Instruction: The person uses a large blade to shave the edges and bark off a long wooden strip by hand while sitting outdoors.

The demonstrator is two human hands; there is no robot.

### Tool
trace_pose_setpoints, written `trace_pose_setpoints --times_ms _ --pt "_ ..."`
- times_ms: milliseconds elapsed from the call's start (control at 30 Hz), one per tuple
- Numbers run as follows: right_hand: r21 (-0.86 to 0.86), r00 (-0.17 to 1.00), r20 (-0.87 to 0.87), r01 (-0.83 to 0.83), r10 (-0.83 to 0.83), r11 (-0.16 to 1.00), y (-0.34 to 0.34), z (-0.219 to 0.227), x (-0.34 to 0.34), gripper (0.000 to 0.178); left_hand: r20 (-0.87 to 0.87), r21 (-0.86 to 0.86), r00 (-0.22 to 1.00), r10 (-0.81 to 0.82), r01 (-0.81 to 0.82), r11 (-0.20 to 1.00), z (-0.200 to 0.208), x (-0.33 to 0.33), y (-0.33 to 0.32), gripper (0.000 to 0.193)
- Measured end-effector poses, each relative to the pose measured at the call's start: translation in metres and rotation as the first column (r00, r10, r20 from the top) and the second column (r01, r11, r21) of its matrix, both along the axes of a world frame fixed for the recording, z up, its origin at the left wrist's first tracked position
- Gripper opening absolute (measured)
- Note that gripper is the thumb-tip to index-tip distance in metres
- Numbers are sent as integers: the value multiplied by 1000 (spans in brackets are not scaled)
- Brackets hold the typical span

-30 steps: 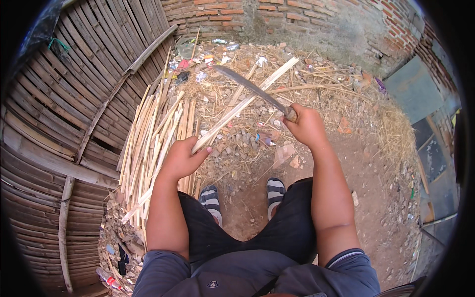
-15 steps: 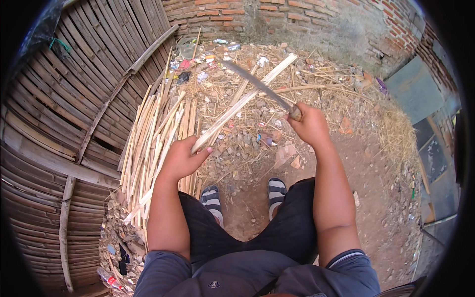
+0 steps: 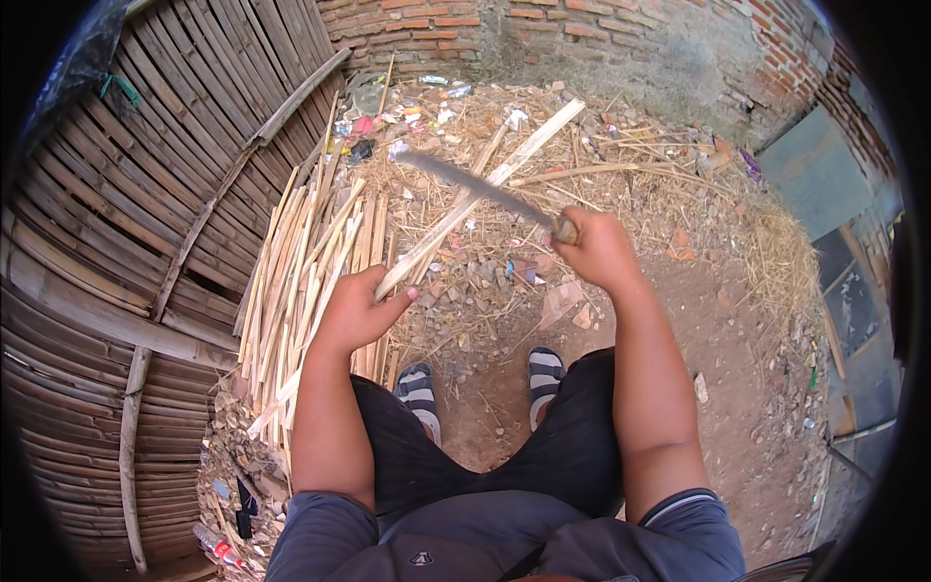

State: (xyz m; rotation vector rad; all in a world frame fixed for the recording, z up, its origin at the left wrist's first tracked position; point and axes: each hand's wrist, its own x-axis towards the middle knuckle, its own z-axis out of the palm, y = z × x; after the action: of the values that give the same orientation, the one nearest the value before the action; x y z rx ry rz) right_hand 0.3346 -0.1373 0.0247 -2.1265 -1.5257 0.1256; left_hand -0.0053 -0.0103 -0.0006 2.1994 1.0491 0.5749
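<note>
My left hand (image 3: 357,308) is closed around the near end of a long pale bamboo strip (image 3: 531,147), which slants away to the far right. In my right hand (image 3: 601,250) is the short handle of a machete (image 3: 499,196) with a long, dark, slightly curved blade. The blade points to the far left and crosses over the strip around its middle; whether the two touch I cannot tell. Beside my left forearm lies a pile of split bamboo strips (image 3: 291,281), partly hidden by that arm.
A wall of bamboo slats (image 3: 184,145) rises on the left, and a brick wall (image 3: 553,39) stands at the back. Straw, rubble and litter cover the ground (image 3: 456,320) ahead of my sandalled feet (image 3: 417,393). Grey panels (image 3: 815,175) lean at the right.
My right hand has moved slightly left and nearer, and the machete's blade has swung to the left and flatter across the strip. My left hand stays in place.
</note>
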Motion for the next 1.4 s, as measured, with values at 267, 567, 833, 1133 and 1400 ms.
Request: trace_pose_setpoints --times_ms 267,567,833,1133,1400 --pt "20 1000 16 -9 9 1000 -5 -4 -8 30 -101 35 995 15 -12 999 1 3 1 48" --pt "63 999 -22 30 -29 998 1 -8 6 33 -31 -4 999 18 -18 1000 6 0 -2 41" --pt "12 998 50 -34 33 999 -4 -9 -5 30 -91 50 996 13 -9 999 -2 3 2 40" --pt "-19 1000 5 27 -27 999 3 -7 4 33 -34 9 999 25 -24 1000 4 -1 -1 40" --pt "-36 997 76 -27 30 999 -3 -7 -6 34 -122 43 992 14 -9 999 -4 1 5 46"
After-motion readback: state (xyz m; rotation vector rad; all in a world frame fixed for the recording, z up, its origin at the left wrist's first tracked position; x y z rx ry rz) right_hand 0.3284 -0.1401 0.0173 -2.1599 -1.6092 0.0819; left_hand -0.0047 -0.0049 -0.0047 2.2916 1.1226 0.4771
